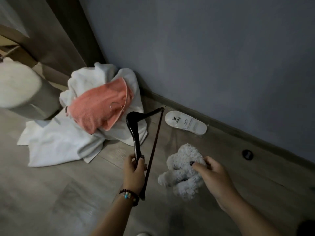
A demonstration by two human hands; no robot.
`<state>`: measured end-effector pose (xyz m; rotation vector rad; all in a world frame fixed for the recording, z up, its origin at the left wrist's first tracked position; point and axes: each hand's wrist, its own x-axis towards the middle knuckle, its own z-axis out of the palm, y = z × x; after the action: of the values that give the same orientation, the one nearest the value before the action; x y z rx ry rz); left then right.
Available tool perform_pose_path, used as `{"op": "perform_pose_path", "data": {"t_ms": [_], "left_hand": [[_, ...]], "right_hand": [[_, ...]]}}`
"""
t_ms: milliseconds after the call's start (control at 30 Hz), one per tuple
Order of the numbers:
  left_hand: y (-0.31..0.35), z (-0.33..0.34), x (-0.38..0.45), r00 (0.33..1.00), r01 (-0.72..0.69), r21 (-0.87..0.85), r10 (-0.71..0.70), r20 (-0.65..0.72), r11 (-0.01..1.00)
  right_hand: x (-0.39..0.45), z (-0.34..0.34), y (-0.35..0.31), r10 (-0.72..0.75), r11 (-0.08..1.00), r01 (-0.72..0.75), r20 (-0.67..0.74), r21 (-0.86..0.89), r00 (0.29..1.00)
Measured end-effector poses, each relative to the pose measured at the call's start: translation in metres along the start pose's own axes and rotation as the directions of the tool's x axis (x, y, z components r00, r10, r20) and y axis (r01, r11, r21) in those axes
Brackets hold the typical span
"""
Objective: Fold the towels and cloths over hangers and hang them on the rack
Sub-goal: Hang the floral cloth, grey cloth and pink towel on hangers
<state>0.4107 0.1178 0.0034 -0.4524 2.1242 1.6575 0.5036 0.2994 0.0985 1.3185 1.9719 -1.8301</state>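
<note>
Left hand, lower centre, grips a dark hanger by one arm, fingers curled round it; hanger bar runs diagonally up to the right. Right hand, lower right, pinches a fluffy white cloth lying on the floor. Towel pile, white with a pink cloth on top, sits at centre left against the wall corner. White slipper lies by the baseboard, right of centre. Bead bracelet on left wrist.
</note>
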Motion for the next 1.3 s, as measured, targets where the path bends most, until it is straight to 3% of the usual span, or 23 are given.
{"op": "perform_pose_path", "data": {"t_ms": [167, 300, 433, 533, 600, 700, 833, 933, 1067, 1200, 1300], "left_hand": [[0.121, -0.045, -0.128, 0.99, -0.089, -0.009, 0.09, 0.106, 0.996], [0.212, -0.077, -0.212, 0.974, -0.14, 0.039, 0.131, 0.184, 0.989], [0.29, -0.099, -0.264, 0.941, -0.299, 0.072, 0.281, 0.188, 0.952], [0.335, -0.107, -0.293, 0.884, -0.443, 0.133, 0.407, 0.23, 0.886], [0.362, -0.108, -0.308, 0.845, -0.518, 0.161, 0.473, 0.251, 0.84], [0.403, -0.108, -0.333, 0.794, -0.595, 0.124, 0.555, 0.248, 0.794], [0.436, -0.099, -0.35, 0.74, -0.662, 0.072, 0.636, 0.219, 0.746], [0.46, -0.104, -0.366, 0.683, -0.715, 0.021, 0.691, 0.235, 0.699], [0.498, -0.105, -0.385, 0.648, -0.713, -0.156, 0.727, 0.226, 0.684], [0.531, -0.096, -0.396, 0.726, -0.635, -0.234, 0.672, 0.146, 0.736], [0.551, -0.071, -0.407, 0.741, -0.479, -0.311, 0.568, 0.359, 0.821]], "right_hand": [[-0.102, -0.02, -0.096, -0.095, 0.995, 0.1, -0.127, 0.03, 0.987], [-0.185, -0.034, -0.17, -0.204, 0.979, 0.204, -0.058, 0.004, 0.977], [-0.244, -0.037, -0.236, -0.27, 0.962, 0.268, 0.028, 0.054, 0.962], [-0.28, -0.042, -0.278, -0.3, 0.951, 0.294, 0.055, 0.093, 0.952], [-0.296, -0.048, -0.3, -0.325, 0.939, 0.323, -0.005, 0.121, 0.946], [-0.322, -0.062, -0.331, -0.368, 0.921, 0.373, -0.059, 0.112, 0.928], [-0.339, -0.075, -0.364, -0.414, 0.908, 0.412, 0.008, 0.08, 0.91], [-0.364, -0.093, -0.393, -0.47, 0.879, 0.47, -0.025, 0.083, 0.882], [-0.396, -0.134, -0.431, -0.551, 0.833, 0.553, -0.101, -0.008, 0.829], [-0.429, -0.19, -0.461, -0.601, 0.79, 0.613, -0.186, 0.004, 0.777], [-0.455, -0.233, -0.478, -0.658, 0.73, 0.676, -0.164, 0.099, 0.735]]}}
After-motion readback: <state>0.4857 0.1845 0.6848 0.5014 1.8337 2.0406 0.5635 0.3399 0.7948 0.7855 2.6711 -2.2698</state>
